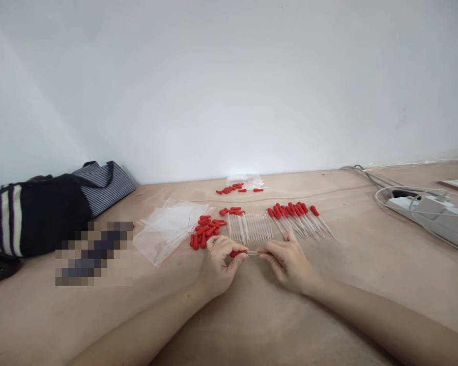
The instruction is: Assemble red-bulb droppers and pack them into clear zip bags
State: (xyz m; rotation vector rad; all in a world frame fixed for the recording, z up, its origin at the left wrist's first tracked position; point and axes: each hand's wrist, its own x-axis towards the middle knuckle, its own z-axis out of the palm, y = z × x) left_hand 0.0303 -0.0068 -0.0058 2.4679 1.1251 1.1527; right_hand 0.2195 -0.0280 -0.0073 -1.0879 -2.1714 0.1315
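1. Over the bare near middle of the pale wooden bench (252, 325), I see the person's left hand (219, 264) pinching a small red, rubber-looking bulb (238, 253), thumb against fingers.
2. Just beside it, the right hand (288, 260) has its fingertips clamped on a slim, clear, glass-like tube (252, 252). Bulb and tube meet end to end between the hands; how deeply the tube sits, I can't tell.
3. Both lie on one line, their long axis roughly parallel to the bench's far edge. The bulb's mouth faces the right hand.
4. A push off that line could bend or snap the tube, I'd judge; a loose pinch could let the bulb slip.
5. Just beyond is a row of bare clear tubes (249, 229), their long axes running toward the far edge. A stray knuckle could scatter them.
6. Left of that row is a heap of loose red bulbs (203, 236); right of it, red-capped clear tubes (295, 218) point their thin tips toward the near right corner.
7. Farther left, flat clear plastic bags (171, 223) overlap. By the far edge, more red bulbs (232, 188) lie beside another clear bag (242, 180).
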